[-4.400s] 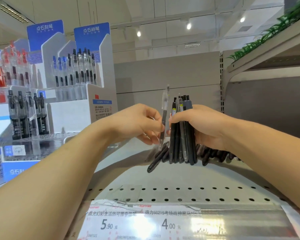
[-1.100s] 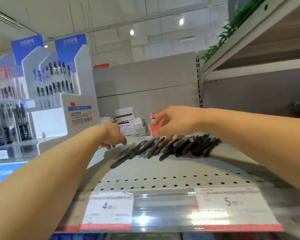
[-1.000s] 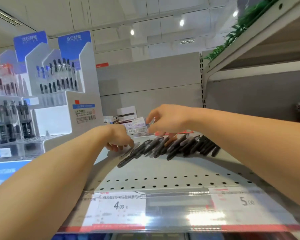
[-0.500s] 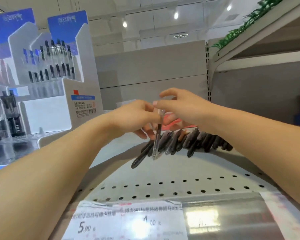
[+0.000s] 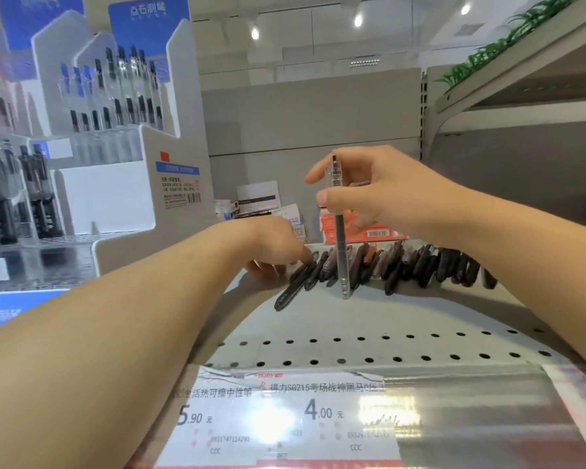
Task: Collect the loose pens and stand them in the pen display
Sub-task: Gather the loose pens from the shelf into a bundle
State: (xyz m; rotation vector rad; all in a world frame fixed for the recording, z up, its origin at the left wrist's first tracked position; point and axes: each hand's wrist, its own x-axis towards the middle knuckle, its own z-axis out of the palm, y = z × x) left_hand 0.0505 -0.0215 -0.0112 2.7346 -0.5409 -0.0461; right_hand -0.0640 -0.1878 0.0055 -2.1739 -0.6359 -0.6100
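Observation:
A row of several loose black pens lies across the grey perforated shelf. My right hand pinches one clear-barrelled pen upright above the row, its tip near the shelf. My left hand reaches down to the left end of the row, its fingertips touching the pens there; whether it grips one I cannot tell. The white pen display with upright pens stands at the left, apart from both hands.
Small white boxes and a red box sit behind the pens at the back of the shelf. Price labels line the shelf's front edge. An upper shelf with green plants overhangs at the right.
My right hand has lifted with one pen held upright. My left hand let go of that pen and dropped to the left end of the row.

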